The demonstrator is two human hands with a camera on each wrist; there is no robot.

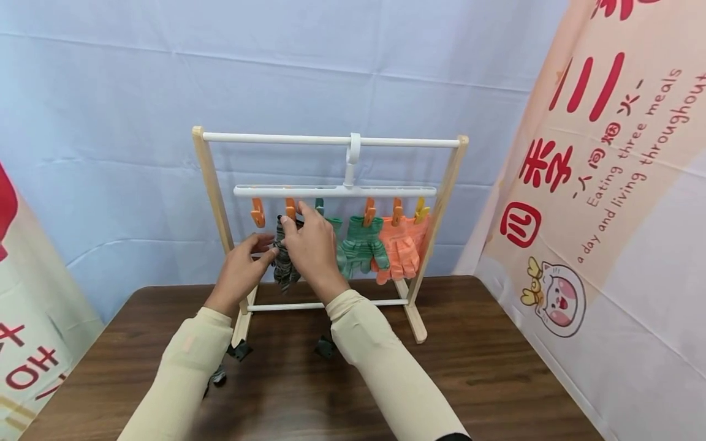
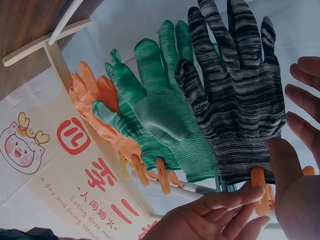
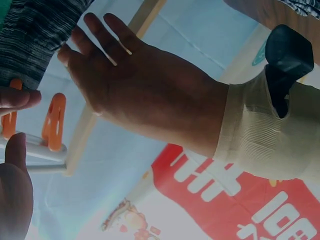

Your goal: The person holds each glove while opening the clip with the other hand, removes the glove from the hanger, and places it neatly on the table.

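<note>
A black-and-grey striped knit glove (image 1: 285, 269) hangs fingers down from a white clip hanger (image 1: 309, 192), its cuff in an orange clothespin (image 2: 257, 177). My right hand (image 1: 315, 248) pinches that clothespin between thumb and finger at the cuff. On the glove's left side, my left hand (image 1: 242, 269) has its thumb at the knit edge; its other fingers are loosely extended, as the right wrist view shows. Farther left on the hanger, another orange clothespin (image 1: 257, 213) holds nothing. Green gloves (image 1: 365, 242) and orange gloves (image 1: 402, 248) hang to the right.
The hanger hooks over the top bar (image 1: 276, 139) of a wooden rack (image 1: 212, 184) on a dark brown table (image 1: 469, 355). Dark striped fabric (image 1: 219, 375) lies near my left forearm. A printed banner (image 1: 595, 184) hangs on the right, before pale cloth walls.
</note>
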